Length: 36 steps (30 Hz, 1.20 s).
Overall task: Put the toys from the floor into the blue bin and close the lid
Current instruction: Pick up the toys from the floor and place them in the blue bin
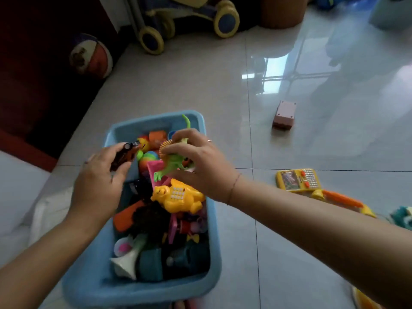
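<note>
The blue bin (153, 118) stands open on the tiled floor, packed with several toys, a yellow bear phone (178, 196) on top. My left hand (100, 181) grips a dark toy car (124, 153) above the bin's left rim. Over the bin's far half, my right hand (198, 162) holds a green dinosaur (171, 162) with an orange frill. A pink block (285, 115), a yellow handheld game (297, 179) and an orange-and-yellow toy (341, 198) lie on the floor to the right. No lid is in view.
A basketball (91, 55) and a wheeled ride-on toy (185, 21) stand at the back left. A brown container (283, 11) sits at the back. A teal toy (402, 216) lies at the right edge. White fabric (44, 215) lies left of the bin.
</note>
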Motion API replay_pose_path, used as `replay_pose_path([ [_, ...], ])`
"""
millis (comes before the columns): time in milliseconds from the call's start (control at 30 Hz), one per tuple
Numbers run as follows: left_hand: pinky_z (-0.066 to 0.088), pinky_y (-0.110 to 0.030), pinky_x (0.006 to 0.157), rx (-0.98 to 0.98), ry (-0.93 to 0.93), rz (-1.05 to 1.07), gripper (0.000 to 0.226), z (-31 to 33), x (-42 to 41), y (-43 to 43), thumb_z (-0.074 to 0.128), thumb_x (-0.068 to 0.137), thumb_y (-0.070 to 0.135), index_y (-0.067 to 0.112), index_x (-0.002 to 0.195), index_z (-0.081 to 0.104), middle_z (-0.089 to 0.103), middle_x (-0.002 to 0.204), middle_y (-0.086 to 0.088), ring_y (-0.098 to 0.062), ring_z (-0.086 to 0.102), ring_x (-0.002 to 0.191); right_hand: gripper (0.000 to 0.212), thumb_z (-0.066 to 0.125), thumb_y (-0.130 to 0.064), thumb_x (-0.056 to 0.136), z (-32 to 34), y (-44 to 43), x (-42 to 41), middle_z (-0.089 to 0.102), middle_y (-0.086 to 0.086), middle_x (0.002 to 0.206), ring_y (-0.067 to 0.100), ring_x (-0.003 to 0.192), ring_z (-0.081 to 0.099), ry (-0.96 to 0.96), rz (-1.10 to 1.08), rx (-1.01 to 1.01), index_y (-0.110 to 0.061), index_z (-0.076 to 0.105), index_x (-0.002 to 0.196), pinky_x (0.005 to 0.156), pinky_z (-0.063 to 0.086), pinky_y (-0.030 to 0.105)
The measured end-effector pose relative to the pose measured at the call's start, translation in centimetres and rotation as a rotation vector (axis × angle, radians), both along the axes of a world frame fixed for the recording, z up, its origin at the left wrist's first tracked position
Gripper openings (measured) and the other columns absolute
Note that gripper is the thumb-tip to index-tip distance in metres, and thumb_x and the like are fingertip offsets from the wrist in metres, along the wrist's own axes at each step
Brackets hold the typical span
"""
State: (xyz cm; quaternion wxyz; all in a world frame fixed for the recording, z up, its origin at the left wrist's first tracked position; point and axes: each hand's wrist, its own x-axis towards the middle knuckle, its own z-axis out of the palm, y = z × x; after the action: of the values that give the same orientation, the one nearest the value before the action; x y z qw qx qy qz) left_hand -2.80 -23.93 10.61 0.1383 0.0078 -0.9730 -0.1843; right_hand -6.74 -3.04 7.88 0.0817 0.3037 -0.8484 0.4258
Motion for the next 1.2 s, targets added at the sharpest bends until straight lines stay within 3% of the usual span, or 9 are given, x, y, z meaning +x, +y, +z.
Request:
replay_pose_path([
  [100,0.045,-0.039,0.072,-0.040,-0.086,0.106,0.034,-1.6,2.9,-2.9,0.062,0.087,0.011,0.015,0.121,0.058,0.066,0.102,-0.014,-0.036,0.060,0.093,0.042,0.071,-0.025,0.079,-1.1,-3.0,-0.1,0.049,0.012,0.130,0.038,0.108,0.050,-0.041,0.064,0.062,-0.016,0.063,0.119,0.094,0.045,0.050],
  [200,0.046,-0.041,0.075,-0.061,-0.119,0.163,0.032,-3.4,3.8,-3.5,0.062,0.086,0.012,0.012,0.118,0.059,0.066,0.105,-0.013,-0.036,0.058,0.096,0.046,0.066,-0.017,0.083,-1.5,-4.6,-1.6,0.039,0.012,0.140,0.038,0.121,0.044,-0.152,0.080,0.045,-0.012,0.055,0.128,0.102,0.042,0.048],
  [400,0.042,-0.043,0.077,-0.049,0.024,0.215,0.032,-3.4,1.2,-0.7,0.059,0.089,0.012,0.008,0.120,0.057,0.062,0.105,-0.015,-0.037,0.053,0.098,0.060,0.053,-0.017,0.091,-1.2,-5.2,-5.8,0.022,0.009,0.155,0.025,0.141,0.027,-0.380,0.112,0.181,-0.008,0.028,0.145,0.113,0.023,0.030],
  [500,0.043,-0.047,0.084,-0.076,0.078,0.225,0.034,-2.5,-2.1,-0.4,0.056,0.091,0.015,0.005,0.124,0.055,0.061,0.113,-0.018,-0.040,0.053,0.103,0.057,0.052,-0.015,0.092,-1.1,-4.7,-6.5,0.030,0.009,0.151,0.025,0.136,0.035,-0.415,0.097,0.162,-0.012,0.030,0.145,0.111,0.028,0.031],
  [600,0.040,-0.048,0.092,-0.107,-0.011,0.233,0.042,-2.2,-5.2,0.0,0.055,0.092,0.022,0.007,0.131,0.051,0.057,0.126,-0.017,-0.038,0.047,0.116,0.042,0.051,-0.015,0.091,-0.9,-2.9,-6.3,0.045,0.007,0.138,0.021,0.118,0.053,-0.358,0.009,0.030,-0.014,0.046,0.133,0.103,0.044,0.033],
  [800,0.038,-0.045,0.097,-0.108,-0.048,0.113,0.043,-2.3,-8.6,3.0,0.054,0.093,0.030,0.009,0.130,0.053,0.056,0.130,-0.014,-0.034,0.045,0.121,0.024,0.056,-0.014,0.087,-3.9,6.7,-8.1,0.056,0.003,0.113,0.013,0.094,0.060,-0.164,-0.365,-0.117,-0.014,0.061,0.110,0.086,0.050,0.027],
  [967,0.036,-0.040,0.099,-0.062,0.006,-0.151,0.042,-3.0,-14.0,10.6,0.055,0.092,0.031,0.009,0.127,0.055,0.058,0.128,-0.013,-0.035,0.049,0.115,0.037,0.060,-0.021,0.082,-9.6,17.1,-12.1,0.049,0.010,0.126,0.029,0.114,0.051,-0.279,-0.740,0.083,-0.014,0.057,0.118,0.099,0.038,0.034],
  [1067,0.033,-0.039,0.103,-0.077,-0.027,-0.342,0.048,-4.9,-17.7,17.1,0.054,0.091,0.039,0.011,0.131,0.052,0.055,0.132,-0.010,-0.032,0.048,0.120,0.056,0.064,-0.034,0.082,-12.4,22.2,-13.8,0.043,0.011,0.138,0.033,0.126,0.041,-0.387,-0.797,0.252,-0.018,0.046,0.132,0.105,0.034,0.045],
  [1200,0.026,-0.038,0.109,-0.159,-0.217,-0.447,0.060,-9.4,-21.6,25.2,0.049,0.092,0.047,0.018,0.143,0.036,0.038,0.147,-0.004,-0.026,0.032,0.134,0.067,0.066,-0.041,0.080,-15.6,26.9,-13.4,0.039,0.009,0.143,0.032,0.131,0.037,-0.479,-0.870,0.289,-0.020,0.039,0.138,0.107,0.031,0.046],
])
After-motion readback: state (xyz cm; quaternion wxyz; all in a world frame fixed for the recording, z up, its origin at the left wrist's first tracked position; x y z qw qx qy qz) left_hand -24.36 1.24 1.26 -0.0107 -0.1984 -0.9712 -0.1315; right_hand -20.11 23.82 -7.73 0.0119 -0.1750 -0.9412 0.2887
